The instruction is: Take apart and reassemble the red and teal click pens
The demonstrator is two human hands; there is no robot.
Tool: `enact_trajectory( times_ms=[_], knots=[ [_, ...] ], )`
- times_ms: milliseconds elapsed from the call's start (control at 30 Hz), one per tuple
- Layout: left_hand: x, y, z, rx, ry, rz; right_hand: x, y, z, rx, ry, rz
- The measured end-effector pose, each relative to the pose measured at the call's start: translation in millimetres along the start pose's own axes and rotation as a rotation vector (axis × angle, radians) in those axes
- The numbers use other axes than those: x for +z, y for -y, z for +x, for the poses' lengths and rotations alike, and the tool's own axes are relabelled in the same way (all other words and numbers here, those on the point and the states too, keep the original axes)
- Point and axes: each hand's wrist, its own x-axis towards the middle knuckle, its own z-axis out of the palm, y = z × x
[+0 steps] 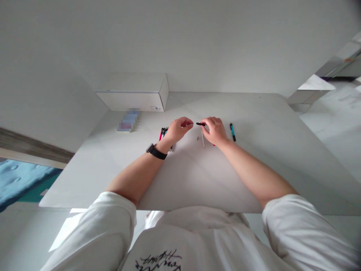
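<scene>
My left hand (178,130) is closed in a pinch, its fingertips on something small and thin that I cannot make out. Facing it, my right hand (216,130) grips a short black pen part (199,124) between thumb and fingers, its end pointing left with a narrow gap to the left fingertips. Below the hands a thin white pen refill (203,140) lies on the table beside a tiny dark piece (197,138). Several pens (161,134) are partly hidden under my left hand and wrist. To the right of my right hand rests a blue and black pen (232,132).
A white box (129,101) stands at the back left of the white table (180,180), with a blurred bluish object (129,121) in front of it. A bit of something red (214,145) shows beside my right wrist. The wall rises behind the table's far edge.
</scene>
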Motion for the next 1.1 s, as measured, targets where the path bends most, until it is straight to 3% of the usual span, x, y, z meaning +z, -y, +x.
enact_trajectory(
  times_ms=[467, 833, 1100],
  knots=[
    [8.9, 1.9, -3.3, -0.005, 0.003, 0.035, 0.4, 3.6, -0.5, -0.011, 0.037, 0.004],
    [12.7, 6.7, -4.1, 0.02, -0.016, 0.088, 11.6, -5.9, -1.0, -0.125, -0.133, 0.043],
    [14.2, 8.9, -1.7, 0.023, -0.049, 0.02, 10.2, -4.5, -1.0, -0.093, -0.128, 0.057]
  ],
)
